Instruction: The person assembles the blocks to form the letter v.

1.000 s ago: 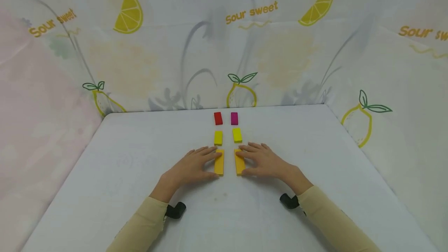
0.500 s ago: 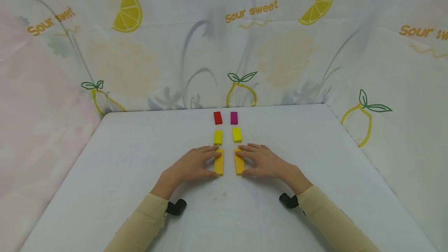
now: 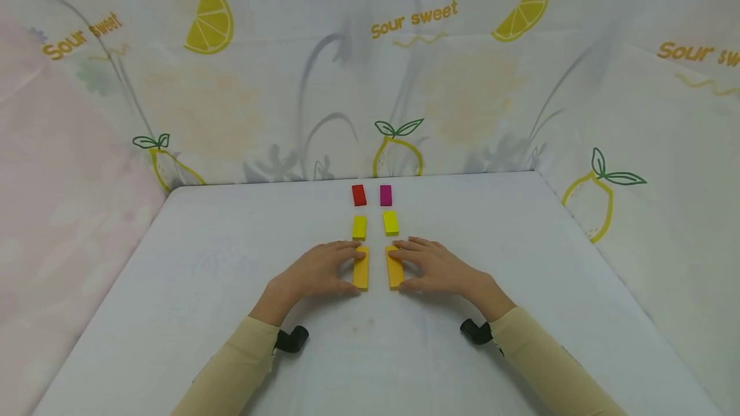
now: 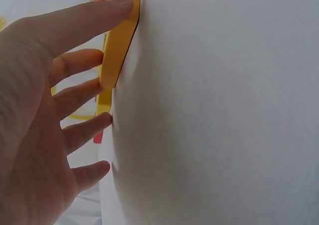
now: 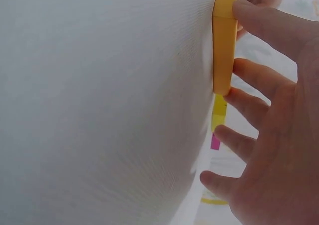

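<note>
Two long orange-yellow blocks lie flat on the white table, side by side with a gap between them. My left hand (image 3: pixel 320 270) touches the left orange-yellow block (image 3: pixel 361 275). In the left wrist view its thumb (image 4: pixel 117 6) rests on the near end, and the index and middle fingertips meet the block farther along. My right hand (image 3: pixel 436 268) touches the right orange-yellow block (image 3: pixel 396 275) in a mirrored way, thumb (image 5: pixel 249 15) at the near end. On both hands the ring and little fingers are spread, off the blocks.
Beyond them lie a left yellow block (image 3: pixel 360 228) and a right yellow block (image 3: pixel 390 223). Farther back are a red block (image 3: pixel 359 195) and a magenta block (image 3: pixel 385 195). The white table (image 3: pixel 202 275) ends at a lemon-print cloth (image 3: pixel 243 101).
</note>
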A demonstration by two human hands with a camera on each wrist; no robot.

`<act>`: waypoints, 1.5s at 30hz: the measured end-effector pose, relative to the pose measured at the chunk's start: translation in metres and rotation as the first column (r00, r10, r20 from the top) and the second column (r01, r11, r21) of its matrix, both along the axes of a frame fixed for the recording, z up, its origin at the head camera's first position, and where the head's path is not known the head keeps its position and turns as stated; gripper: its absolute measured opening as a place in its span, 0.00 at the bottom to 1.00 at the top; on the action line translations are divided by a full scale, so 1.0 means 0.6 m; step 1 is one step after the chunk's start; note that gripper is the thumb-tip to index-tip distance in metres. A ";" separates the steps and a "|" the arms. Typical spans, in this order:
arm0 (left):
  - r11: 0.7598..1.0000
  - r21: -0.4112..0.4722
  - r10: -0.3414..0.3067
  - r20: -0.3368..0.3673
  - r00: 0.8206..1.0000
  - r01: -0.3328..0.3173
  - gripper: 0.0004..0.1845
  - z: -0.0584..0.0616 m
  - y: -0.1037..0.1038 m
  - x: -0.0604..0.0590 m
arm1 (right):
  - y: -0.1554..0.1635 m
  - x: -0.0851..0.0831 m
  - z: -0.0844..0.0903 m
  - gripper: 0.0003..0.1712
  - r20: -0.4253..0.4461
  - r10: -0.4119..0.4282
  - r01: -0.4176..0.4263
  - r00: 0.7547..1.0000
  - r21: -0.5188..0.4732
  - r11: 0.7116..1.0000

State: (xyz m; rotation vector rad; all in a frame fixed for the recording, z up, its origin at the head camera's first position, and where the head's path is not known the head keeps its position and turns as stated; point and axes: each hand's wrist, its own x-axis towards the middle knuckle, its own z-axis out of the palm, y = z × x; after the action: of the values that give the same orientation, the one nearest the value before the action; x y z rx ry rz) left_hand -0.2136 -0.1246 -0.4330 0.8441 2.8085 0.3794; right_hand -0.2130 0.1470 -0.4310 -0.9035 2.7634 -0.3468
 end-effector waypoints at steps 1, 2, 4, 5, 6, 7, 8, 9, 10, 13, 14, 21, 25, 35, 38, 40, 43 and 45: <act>1.000 0.000 0.001 -0.002 1.000 -0.001 0.36 0.000 0.000 -0.001 | 0.000 0.000 0.000 0.38 0.006 -0.002 0.002 1.000 0.000 1.000; 1.000 -0.001 0.002 -0.004 1.000 -0.002 0.36 0.000 0.001 -0.001 | 0.000 0.000 0.000 0.38 0.009 -0.003 0.003 1.000 0.000 1.000; 1.000 -0.003 0.005 -0.013 1.000 -0.005 0.36 0.000 0.001 -0.004 | 0.000 0.001 0.003 0.38 0.015 -0.005 0.005 1.000 -0.002 1.000; 1.000 -0.002 0.008 -0.016 1.000 -0.008 0.36 -0.001 0.001 -0.004 | -0.001 0.001 0.004 0.38 0.017 -0.007 0.007 1.000 -0.001 1.000; 1.000 0.004 0.010 -0.020 1.000 -0.010 0.36 -0.001 0.001 -0.005 | -0.001 0.001 0.004 0.38 0.021 -0.009 0.009 1.000 0.000 1.000; 1.000 0.007 0.011 -0.024 1.000 -0.011 0.35 -0.002 0.001 -0.006 | -0.001 0.001 0.005 0.38 0.024 -0.011 0.011 1.000 0.000 1.000; 1.000 0.012 0.013 -0.026 1.000 -0.012 0.35 -0.002 0.001 -0.006 | -0.002 0.001 0.006 0.38 0.025 -0.011 0.011 1.000 0.001 1.000; 1.000 0.022 0.015 -0.027 1.000 -0.014 0.35 -0.002 0.002 -0.006 | -0.002 0.001 0.007 0.38 0.027 -0.012 0.012 1.000 -0.001 1.000; 0.999 0.032 0.019 -0.023 1.000 -0.018 0.35 -0.003 0.002 -0.005 | -0.002 0.000 0.006 0.38 0.027 -0.012 0.012 1.000 -0.002 1.000; 0.997 0.065 0.039 0.009 0.999 -0.039 0.35 -0.004 0.002 -0.003 | -0.002 -0.001 0.005 0.38 0.034 -0.012 0.012 0.999 -0.005 1.000; 0.996 0.078 0.044 0.022 0.999 -0.045 0.35 -0.004 0.002 -0.002 | -0.002 -0.001 0.004 0.38 0.035 -0.013 0.013 0.999 -0.006 1.000; 0.994 0.091 0.064 0.028 0.998 -0.067 0.37 -0.002 0.001 0.004 | -0.002 -0.002 -0.001 0.38 0.044 -0.027 0.027 0.999 -0.013 1.000; 0.991 0.113 0.070 0.024 0.997 -0.072 0.36 -0.001 0.002 0.008 | -0.003 -0.001 -0.001 0.37 0.046 -0.031 0.032 0.998 -0.022 0.999; 0.980 0.150 0.128 0.007 0.992 -0.128 0.35 -0.006 0.008 0.018 | -0.004 -0.001 -0.004 0.37 0.045 -0.042 0.044 0.998 -0.034 0.998; 0.983 0.137 0.125 -0.036 0.992 -0.119 0.34 -0.008 0.008 0.021 | -0.004 -0.001 -0.005 0.37 0.043 -0.043 0.044 0.998 -0.028 0.999; 0.986 0.129 0.120 -0.070 0.990 -0.110 0.34 -0.008 0.009 0.025 | -0.004 -0.002 -0.005 0.37 0.041 -0.042 0.043 0.998 -0.025 0.999; 0.987 0.119 0.120 -0.116 0.986 -0.107 0.33 -0.006 0.012 0.031 | -0.004 -0.003 -0.004 0.37 0.037 -0.042 0.042 0.998 -0.018 0.999; 0.986 0.115 0.135 -0.131 0.982 -0.120 0.33 -0.004 0.014 0.035 | -0.005 -0.002 -0.004 0.37 0.039 -0.042 0.043 0.998 -0.020 0.999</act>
State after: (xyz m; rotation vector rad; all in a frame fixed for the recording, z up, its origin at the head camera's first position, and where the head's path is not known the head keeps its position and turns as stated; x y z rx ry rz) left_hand -0.1927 -0.1161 -0.4354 0.7388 3.0045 0.5131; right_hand -0.2145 0.1442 -0.4334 -0.8351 2.7516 -0.3964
